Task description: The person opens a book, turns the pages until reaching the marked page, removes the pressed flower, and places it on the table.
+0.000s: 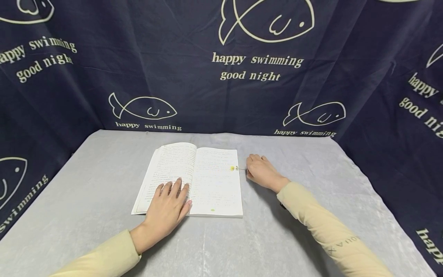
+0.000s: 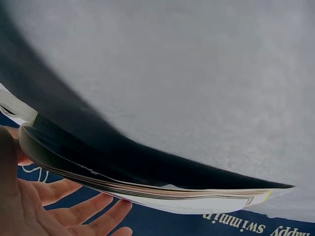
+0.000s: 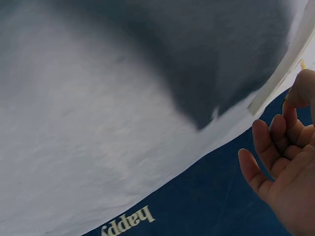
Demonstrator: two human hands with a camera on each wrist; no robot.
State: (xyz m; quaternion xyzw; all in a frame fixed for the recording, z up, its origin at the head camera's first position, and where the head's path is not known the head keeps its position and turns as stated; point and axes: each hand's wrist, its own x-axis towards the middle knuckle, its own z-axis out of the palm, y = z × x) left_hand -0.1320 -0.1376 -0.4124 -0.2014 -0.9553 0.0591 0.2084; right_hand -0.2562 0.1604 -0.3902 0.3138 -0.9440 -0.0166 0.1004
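Observation:
An open book [image 1: 216, 188] with printed pages lies on the grey cloth. My left hand [image 1: 166, 211] rests flat on the lower part of its left page, fingers spread towards the fold. In the left wrist view, the book's page edges [image 2: 162, 191] curve up off the cloth beside the fingers. Just right of the book, my right hand [image 1: 263, 174] pinches the end of a thin stick with a yellow flower-like tip [image 1: 232, 168]. That tip lies over the right page's outer edge. In the right wrist view, thumb and forefinger meet while the other fingers curl loosely.
Grey cloth [image 1: 86, 184] covers the table around the book. A dark blue curtain [image 1: 197, 84] with white fish drawings and lettering hangs behind the table and along both sides.

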